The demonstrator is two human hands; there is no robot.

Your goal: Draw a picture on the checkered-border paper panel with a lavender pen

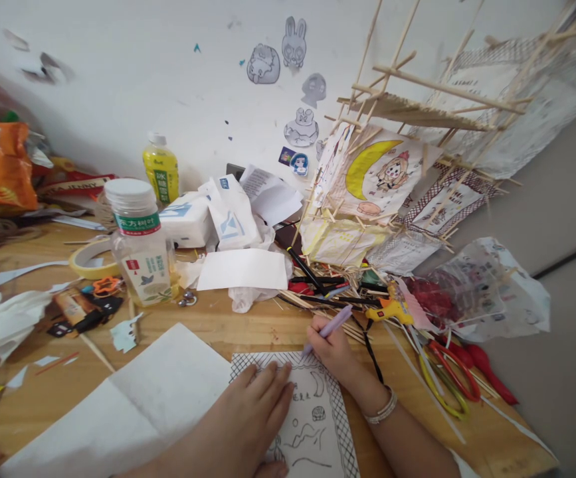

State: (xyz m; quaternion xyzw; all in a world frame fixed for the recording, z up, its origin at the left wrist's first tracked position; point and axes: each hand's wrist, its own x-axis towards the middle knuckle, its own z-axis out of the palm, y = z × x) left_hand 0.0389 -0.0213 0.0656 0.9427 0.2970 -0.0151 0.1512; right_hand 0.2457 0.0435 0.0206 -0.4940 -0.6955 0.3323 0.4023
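A purple pen [328,329] is gripped in my right hand [335,352], its tip down near the top edge of a drawing sheet [312,431]. The sheet has a cross-hatched border, a crescent moon, a burger, some characters and wavy lines. Spread flat over its left part lies my left hand [248,418], fingers stretched out and pointing up, covering some of the drawing. Beside it on the left is a large blank white sheet [158,392] with a crease. A bracelet circles my right wrist.
A stick frame with drawn panels [377,172] stands at back right. Scissors [450,378], a yellow glue gun [391,309] and loose sticks lie below it. At left are a clear plastic bottle [141,252], a tape roll [91,259], tissue packs [185,219] and a yellow drink bottle [161,169].
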